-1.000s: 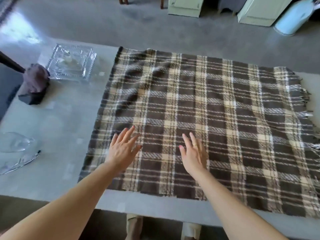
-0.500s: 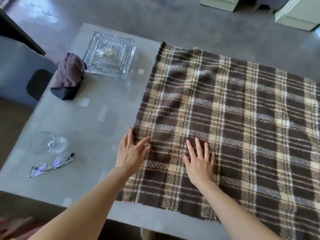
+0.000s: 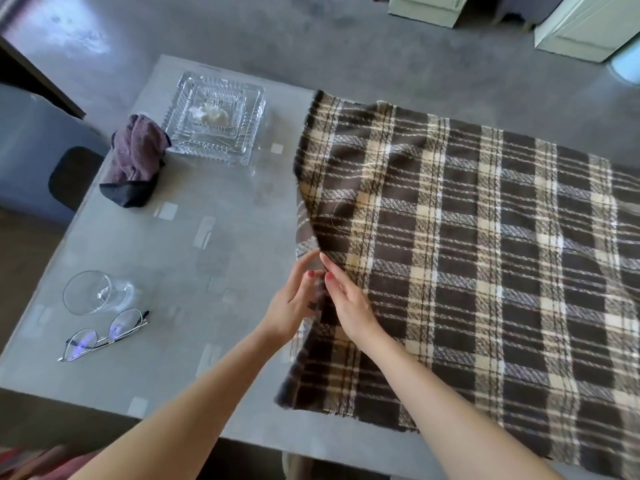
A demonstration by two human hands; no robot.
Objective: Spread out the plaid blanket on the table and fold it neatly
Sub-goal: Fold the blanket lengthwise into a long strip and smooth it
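Note:
The brown and cream plaid blanket (image 3: 467,271) lies spread over the right part of the grey table (image 3: 214,237). Its left edge is raised off the tabletop in a soft ridge. My left hand (image 3: 292,306) and my right hand (image 3: 348,303) meet at the middle of that edge. Together they pinch the lifted fabric between them, the left hand from the outer side and the right hand from the blanket side. My right thumb is hidden behind the cloth. The blanket's right end runs out of view.
On the table's left part stand a cut-glass dish (image 3: 214,116), a purple cloth (image 3: 138,150) bunched on a dark case, a drinking glass (image 3: 97,292) and eyeglasses (image 3: 104,334). A grey chair (image 3: 41,150) stands at the left. Pale cabinets (image 3: 588,26) stand across the floor.
Both hands slid left from lying flat on the blanket to its left edge and took hold of it. That edge now rises off the table. My view turned left.

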